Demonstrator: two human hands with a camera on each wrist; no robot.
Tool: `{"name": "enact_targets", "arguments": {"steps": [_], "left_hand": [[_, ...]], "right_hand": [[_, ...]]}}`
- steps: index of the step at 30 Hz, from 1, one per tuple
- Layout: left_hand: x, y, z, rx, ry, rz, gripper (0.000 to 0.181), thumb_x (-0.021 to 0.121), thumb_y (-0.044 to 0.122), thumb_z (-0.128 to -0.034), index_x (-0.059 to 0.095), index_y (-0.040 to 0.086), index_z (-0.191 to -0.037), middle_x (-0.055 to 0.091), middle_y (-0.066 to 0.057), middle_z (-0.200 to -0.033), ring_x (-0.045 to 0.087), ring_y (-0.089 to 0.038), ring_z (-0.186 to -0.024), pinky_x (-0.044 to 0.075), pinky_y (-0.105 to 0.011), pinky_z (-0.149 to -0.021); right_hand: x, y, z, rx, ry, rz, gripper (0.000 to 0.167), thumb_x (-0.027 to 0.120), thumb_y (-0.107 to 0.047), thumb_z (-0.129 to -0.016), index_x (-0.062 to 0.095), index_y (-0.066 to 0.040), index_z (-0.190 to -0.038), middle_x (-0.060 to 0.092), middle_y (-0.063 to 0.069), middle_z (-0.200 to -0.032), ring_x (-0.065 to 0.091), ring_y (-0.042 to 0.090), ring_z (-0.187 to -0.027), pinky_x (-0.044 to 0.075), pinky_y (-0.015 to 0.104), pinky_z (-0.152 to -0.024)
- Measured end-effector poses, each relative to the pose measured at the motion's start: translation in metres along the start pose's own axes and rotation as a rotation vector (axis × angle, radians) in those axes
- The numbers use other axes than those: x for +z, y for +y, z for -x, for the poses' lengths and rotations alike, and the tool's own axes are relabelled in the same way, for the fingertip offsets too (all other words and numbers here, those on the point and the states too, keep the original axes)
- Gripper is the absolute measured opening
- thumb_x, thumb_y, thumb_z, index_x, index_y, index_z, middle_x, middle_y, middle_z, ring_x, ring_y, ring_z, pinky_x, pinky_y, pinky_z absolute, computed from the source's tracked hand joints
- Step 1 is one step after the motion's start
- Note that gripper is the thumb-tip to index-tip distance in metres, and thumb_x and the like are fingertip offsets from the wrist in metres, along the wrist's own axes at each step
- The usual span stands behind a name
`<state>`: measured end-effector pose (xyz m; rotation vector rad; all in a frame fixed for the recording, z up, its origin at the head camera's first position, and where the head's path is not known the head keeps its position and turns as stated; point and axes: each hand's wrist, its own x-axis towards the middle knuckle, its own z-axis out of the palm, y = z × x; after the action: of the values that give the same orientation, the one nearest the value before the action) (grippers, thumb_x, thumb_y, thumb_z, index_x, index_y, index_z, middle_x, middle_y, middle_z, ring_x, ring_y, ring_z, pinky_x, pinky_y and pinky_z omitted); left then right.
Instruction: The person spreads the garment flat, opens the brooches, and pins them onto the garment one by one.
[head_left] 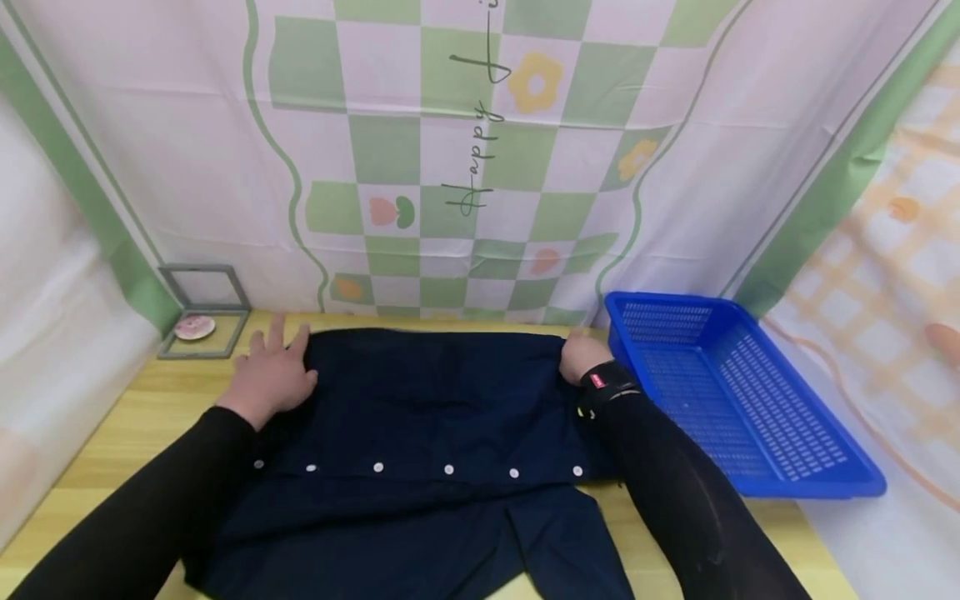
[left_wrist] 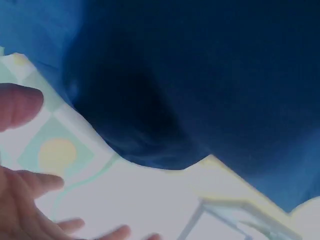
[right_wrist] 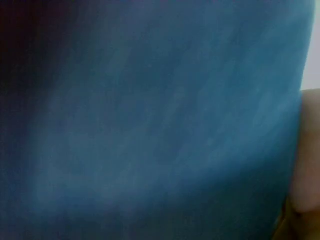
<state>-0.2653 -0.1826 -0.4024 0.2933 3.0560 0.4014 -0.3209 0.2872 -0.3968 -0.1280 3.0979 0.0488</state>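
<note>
Navy garment [head_left: 438, 396], one, mid-desk [head_left: 142, 417], with white buttons [head_left: 378, 467]. Around it: blue basket [head_left: 810, 486], three o'clock; left hand [head_left: 272, 375], ten o'clock, fingers spread at far corner; right hand [head_left: 583, 357], two o'clock, clamped on opposite corner; grey frame [head_left: 195, 356], ten o'clock; checked cloth [head_left: 382, 150], twelve.

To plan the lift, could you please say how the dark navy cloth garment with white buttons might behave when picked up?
The dark navy cloth garment would probably droop, given its soft creases. Lying nearly flat, it seems light for its size. Its loose near flap may trail.
</note>
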Motion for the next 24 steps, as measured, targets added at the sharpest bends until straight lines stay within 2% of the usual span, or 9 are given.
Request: {"name": "enact_targets", "arguments": {"steps": [2, 5, 7, 9, 12, 15, 17, 21, 24], "left_hand": [[0.007, 0.003, 0.0, 0.051, -0.011, -0.006, 0.069, 0.056, 0.024, -0.1002, 0.024, -0.005, -0.155, 0.014, -0.033, -0.157, 0.02, -0.059, -0.136, 0.026, -0.074, -0.099], [0.015, 0.006, -0.003, 0.135, -0.108, 0.011, 0.067, 0.056, 0.021, -0.1009, 0.025, -0.006, -0.153, 0.032, -0.036, -0.149, 0.033, -0.053, -0.134, 0.031, -0.066, -0.104], [0.018, 0.007, -0.006, 0.147, -0.178, 0.023, 0.068, 0.056, 0.021, -0.1014, 0.023, -0.006, -0.154, 0.034, -0.038, -0.146, 0.039, -0.052, -0.131, 0.033, -0.063, -0.105], [0.018, 0.007, -0.008, 0.122, -0.24, 0.006, 0.068, 0.056, 0.022, -0.1018, 0.022, -0.005, -0.155, 0.03, -0.039, -0.148, 0.038, -0.052, -0.132, 0.033, -0.061, -0.105], [0.015, 0.008, -0.01, 0.087, -0.267, -0.044, 0.067, 0.056, 0.023, -0.1015, 0.026, -0.006, -0.154, 0.027, -0.04, -0.148, 0.038, -0.053, -0.131, 0.035, -0.061, -0.104], [0.012, 0.011, -0.014, 0.072, -0.259, -0.089, 0.062, 0.056, 0.023, -0.1014, 0.033, -0.008, -0.15, 0.029, -0.04, -0.147, 0.036, -0.055, -0.131, 0.034, -0.063, -0.104], [0.012, 0.016, -0.02, 0.087, -0.221, -0.113, 0.057, 0.055, 0.021, -0.1021, 0.038, -0.008, -0.148, 0.034, -0.038, -0.146, 0.037, -0.055, -0.13, 0.035, -0.063, -0.102], [0.014, 0.029, -0.036, 0.176, -0.144, -0.113, 0.047, 0.053, 0.017, -0.1029, 0.046, -0.008, -0.143, 0.045, -0.032, -0.142, 0.044, -0.049, -0.128, 0.038, -0.059, -0.102], [0.019, 0.04, -0.047, 0.225, -0.129, -0.085, 0.046, 0.052, 0.016, -0.1034, 0.046, -0.006, -0.143, 0.048, -0.028, -0.141, 0.047, -0.043, -0.128, 0.039, -0.055, -0.104]], "right_hand": [[0.002, -0.005, 0.002, 0.041, 0.052, -0.033, 0.057, 0.055, -0.009, -0.09, 0.038, 0.014, -0.14, 0.047, 0.039, -0.125, 0.055, 0.051, -0.106, 0.046, 0.061, -0.088], [0.006, -0.014, 0.005, 0.037, 0.108, -0.033, 0.05, 0.058, -0.012, -0.089, 0.05, 0.002, -0.137, 0.048, 0.035, -0.128, 0.052, 0.05, -0.111, 0.041, 0.065, -0.089], [0.006, -0.019, 0.008, -0.009, 0.048, -0.005, 0.041, 0.058, -0.011, -0.089, 0.058, 0.0, -0.129, 0.055, 0.03, -0.125, 0.053, 0.047, -0.113, 0.041, 0.062, -0.092], [0.005, -0.022, 0.011, -0.054, -0.049, 0.019, 0.04, 0.056, -0.009, -0.09, 0.06, 0.002, -0.128, 0.058, 0.027, -0.127, 0.052, 0.044, -0.119, 0.043, 0.059, -0.096], [0.003, -0.024, 0.014, -0.061, -0.187, -0.005, 0.053, 0.051, -0.006, -0.092, 0.045, 0.005, -0.144, 0.049, 0.032, -0.138, 0.043, 0.046, -0.13, 0.042, 0.055, -0.101], [0.003, -0.027, 0.016, -0.024, -0.173, -0.013, 0.058, 0.049, -0.008, -0.094, 0.038, 0.001, -0.151, 0.04, 0.037, -0.143, 0.04, 0.05, -0.131, 0.041, 0.058, -0.1], [0.003, -0.031, 0.016, -0.021, -0.103, -0.014, 0.055, 0.052, -0.009, -0.092, 0.046, -0.004, -0.147, 0.043, 0.034, -0.141, 0.046, 0.051, -0.125, 0.042, 0.061, -0.096], [0.001, -0.048, 0.013, -0.126, 0.019, -0.053, 0.045, 0.055, -0.009, -0.092, 0.057, -0.006, -0.137, 0.053, 0.024, -0.136, 0.054, 0.045, -0.118, 0.042, 0.063, -0.093], [0.001, -0.063, 0.009, -0.236, -0.005, -0.079, 0.046, 0.054, -0.008, -0.095, 0.054, -0.004, -0.141, 0.056, 0.019, -0.135, 0.053, 0.038, -0.123, 0.041, 0.061, -0.096]]}}
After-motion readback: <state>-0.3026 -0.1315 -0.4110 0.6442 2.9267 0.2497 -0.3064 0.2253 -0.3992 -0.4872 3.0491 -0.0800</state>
